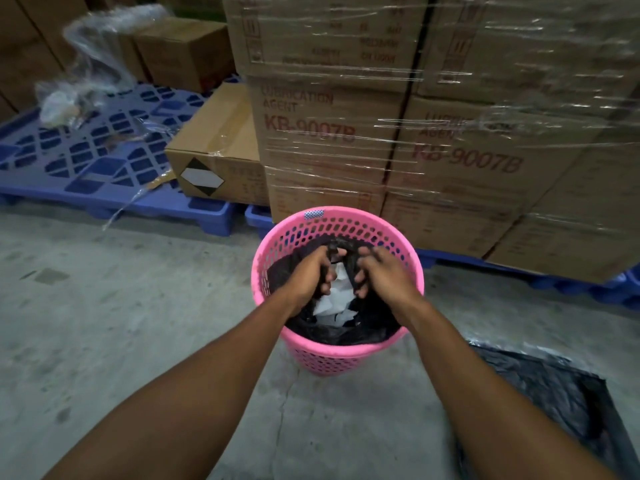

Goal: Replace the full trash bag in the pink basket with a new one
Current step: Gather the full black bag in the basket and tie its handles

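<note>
Concrete floor (138, 323): both hands, left hand (311, 275) and right hand (384, 271), bunch the full trash bag (346, 332) inside the pink basket (332, 358); removal and relining remain.

Wrapped cartons (433, 140) sit on blue pallets (104, 161) behind.

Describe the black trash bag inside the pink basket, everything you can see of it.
The black trash bag is thin, glossy, crumpled plastic lining the pink basket, which stands upright on the concrete floor. Its mouth sits below the rim and is open, showing crumpled white paper inside. The left hand and right hand each grip a bunched part of its top edge, drawn toward the middle. It is not yet tied or lifted out.
</note>
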The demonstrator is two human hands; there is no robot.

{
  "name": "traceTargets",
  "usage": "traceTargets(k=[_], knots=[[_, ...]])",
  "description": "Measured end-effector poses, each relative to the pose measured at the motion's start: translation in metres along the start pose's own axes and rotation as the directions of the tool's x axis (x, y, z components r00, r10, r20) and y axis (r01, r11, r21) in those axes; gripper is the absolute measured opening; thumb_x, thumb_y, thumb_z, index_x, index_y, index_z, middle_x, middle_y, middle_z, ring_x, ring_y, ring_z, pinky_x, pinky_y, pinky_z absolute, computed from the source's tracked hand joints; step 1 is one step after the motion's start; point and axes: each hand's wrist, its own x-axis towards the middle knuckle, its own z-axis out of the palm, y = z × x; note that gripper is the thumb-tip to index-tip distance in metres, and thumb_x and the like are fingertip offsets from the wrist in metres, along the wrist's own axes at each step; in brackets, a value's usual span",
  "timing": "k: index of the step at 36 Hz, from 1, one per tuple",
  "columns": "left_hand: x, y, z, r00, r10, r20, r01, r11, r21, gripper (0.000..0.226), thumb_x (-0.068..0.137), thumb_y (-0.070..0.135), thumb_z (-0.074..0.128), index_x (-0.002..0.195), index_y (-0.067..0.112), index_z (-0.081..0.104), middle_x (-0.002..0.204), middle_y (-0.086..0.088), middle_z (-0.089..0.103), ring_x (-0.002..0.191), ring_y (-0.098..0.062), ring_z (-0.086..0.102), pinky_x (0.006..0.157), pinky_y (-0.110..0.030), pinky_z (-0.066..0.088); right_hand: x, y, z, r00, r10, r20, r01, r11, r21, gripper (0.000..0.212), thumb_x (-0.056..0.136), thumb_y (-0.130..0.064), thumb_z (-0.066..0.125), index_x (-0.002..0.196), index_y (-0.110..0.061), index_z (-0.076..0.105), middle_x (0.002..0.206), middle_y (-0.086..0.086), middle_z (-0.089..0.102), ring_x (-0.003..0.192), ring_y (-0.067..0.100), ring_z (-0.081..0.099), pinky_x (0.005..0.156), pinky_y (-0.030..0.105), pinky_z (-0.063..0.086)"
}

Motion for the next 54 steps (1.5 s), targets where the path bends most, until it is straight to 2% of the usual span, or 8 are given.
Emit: traceTargets(k=[6,13,17,23,33,40,49,54], knots=[[-0.005,0.013,0.000,0.932,0.235,0.276,-0.289,0.941,0.175,0.073,0.070,-0.007,0.063,0.138,0.011,0.046,0.087,-0.010,0.051,0.075,-0.019,0.049,0.066,-0.028,0.045,-0.014,-0.041,-0.013,0.945,-0.319,0.074,0.325,0.940,-0.107,0.030,0.106,-0.021,0.042,0.099,-0.004,0.067,0.075,0.005,0.063,0.053,0.018,0.065,0.072,0.044,0.057],[-0.004,0.044,-0.007,0.777,0.460,0.428,-0.608,0.725,0.323,0.081,0.075,-0.008,0.076,0.143,0.005,0.035,0.129,0.011,0.050,0.110,0.031,0.048,0.096,0.000,0.034,-0.031,-0.092,0.001,0.736,-0.500,0.456,0.616,0.214,-0.758,0.034,0.097,-0.039,0.036,0.092,-0.017,0.062,0.105,0.012,0.067,0.103,0.030,0.059,0.088,0.045,0.044],[-0.013,0.049,-0.013,0.872,0.325,0.366,-0.478,0.726,0.493,0.039,0.089,-0.008,0.062,0.128,0.000,0.056,0.115,0.001,0.057,0.106,0.004,0.055,0.099,-0.017,0.045,-0.031,-0.107,0.007,0.737,-0.415,0.534,0.609,0.063,-0.791,0.036,0.095,-0.039,0.040,0.100,-0.017,0.068,0.110,0.011,0.070,0.107,0.031,0.060,0.091,0.045,0.041],[-0.003,0.025,-0.008,0.966,0.207,0.155,-0.253,0.878,0.407,0.024,0.077,0.015,0.050,0.053,0.014,0.056,0.049,0.004,0.058,0.049,-0.004,0.053,0.056,-0.030,0.047,-0.022,-0.126,0.015,0.715,-0.392,0.579,0.672,0.157,-0.723,0.023,0.094,-0.032,0.054,0.074,-0.021,0.057,0.079,0.007,0.065,0.080,0.029,0.062,0.065,0.033,0.037],[-0.004,0.049,-0.010,0.958,0.170,0.231,-0.186,0.982,0.046,0.057,0.107,0.045,0.041,0.062,0.023,0.067,0.047,0.006,0.041,0.037,-0.010,0.036,0.046,-0.026,0.033,-0.011,-0.132,-0.040,0.694,-0.719,-0.024,0.677,0.664,-0.318,0.017,0.088,-0.025,0.064,0.084,-0.010,0.059,0.079,0.003,0.070,0.071,0.018,0.073,0.066,0.046,0.058],[0.000,0.055,-0.022,0.967,0.144,0.212,-0.137,0.989,-0.048,0.090,0.093,0.070,0.045,0.123,-0.015,0.049,0.084,-0.022,0.042,0.048,-0.021,0.037,0.043,-0.024,0.039,-0.010,-0.086,-0.037,0.698,-0.652,0.295,0.700,0.538,-0.469,0.041,0.073,-0.003,0.068,0.112,-0.017,0.072,0.107,-0.004,0.064,0.099,0.002,0.062,0.086,0.010,0.045],[-0.001,0.062,-0.023,0.922,0.082,0.378,-0.035,0.991,-0.131,0.058,0.110,0.045,0.027,0.092,0.025,0.078,0.076,-0.017,0.055,0.056,-0.023,0.046,0.045,-0.023,0.041,-0.003,-0.075,-0.029,0.644,-0.759,0.093,0.664,0.495,-0.560,0.008,0.079,-0.022,0.078,0.083,-0.021,0.071,0.089,-0.008,0.064,0.084,0.012,0.063,0.076,0.037,0.053],[-0.001,0.060,-0.037,0.850,-0.032,0.525,0.109,0.987,-0.116,0.057,0.110,0.046,0.026,0.119,0.008,0.067,0.107,-0.029,0.074,0.060,-0.021,0.056,0.071,-0.030,0.047,-0.014,-0.062,-0.029,0.724,-0.687,0.053,0.593,0.583,-0.556,0.011,0.084,-0.023,0.073,0.081,-0.020,0.063,0.087,-0.008,0.059,0.082,0.011,0.056,0.074,0.036,0.050]])
